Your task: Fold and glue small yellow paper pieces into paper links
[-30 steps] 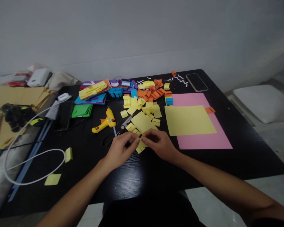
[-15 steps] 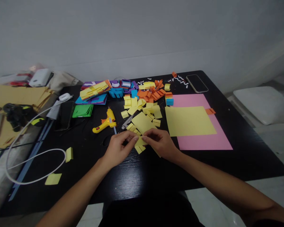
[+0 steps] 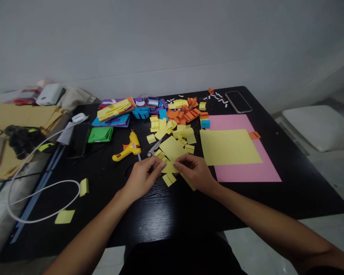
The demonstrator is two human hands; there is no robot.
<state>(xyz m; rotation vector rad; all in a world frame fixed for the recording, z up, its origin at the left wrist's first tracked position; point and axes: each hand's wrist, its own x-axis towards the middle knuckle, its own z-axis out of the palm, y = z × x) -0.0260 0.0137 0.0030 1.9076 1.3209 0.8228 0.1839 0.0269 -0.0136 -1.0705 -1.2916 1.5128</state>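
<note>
A small piece of yellow paper is pinched at both ends between my two hands. My left hand has its thumb and fingers closed on the left end; my right hand grips the right end the same way. Under and around them lie folded yellow paper pieces and a larger yellow sheet. Scissors, partly covered by the paper, rest just beyond my left hand. A yellow glue gun lies to the left of them.
Right of my hands, a yellow sheet overlaps a pink sheet. Orange folded pieces, coloured paper stacks and a green stack lie farther back. A phone is at the back right. A white cable loops at left.
My fingers have shifted slightly apart along the yellow piece, so more of its surface shows between them. The objects on the table have stayed put.
</note>
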